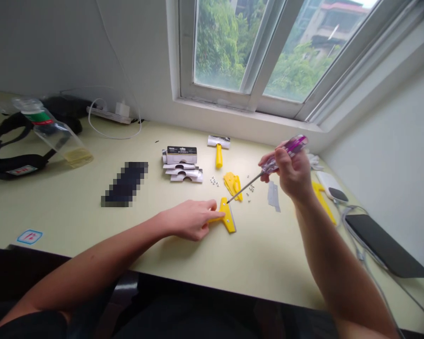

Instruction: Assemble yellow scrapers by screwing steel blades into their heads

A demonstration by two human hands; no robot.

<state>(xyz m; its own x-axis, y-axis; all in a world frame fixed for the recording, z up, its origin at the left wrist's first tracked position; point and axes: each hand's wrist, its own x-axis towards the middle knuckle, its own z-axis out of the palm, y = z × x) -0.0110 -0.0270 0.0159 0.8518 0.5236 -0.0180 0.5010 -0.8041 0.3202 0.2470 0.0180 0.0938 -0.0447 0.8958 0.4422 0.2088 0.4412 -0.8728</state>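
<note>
A yellow scraper (228, 223) with a thin metal blade along its right edge lies flat on the table. My left hand (191, 219) is closed round its handle, the index finger pressing on the head. In my right hand (294, 173) is a screwdriver (247, 185) with a clear and purple handle. Its shaft slants down to the left, and the tip is at the upper screw of the scraper head; whether it sits in the screw I cannot tell. Just beyond lie yellow plastic plates (231, 183), small nuts (215, 181), loose screws (251, 188) and grey blades (273, 196).
Farther back are another yellow scraper (218, 157) with a covered head and stacked card sleeves (182, 155). To the left stand a plastic bottle (56, 132) and a pixelated dark object (125, 184). Cables and a black flat device (387, 245) lie at right.
</note>
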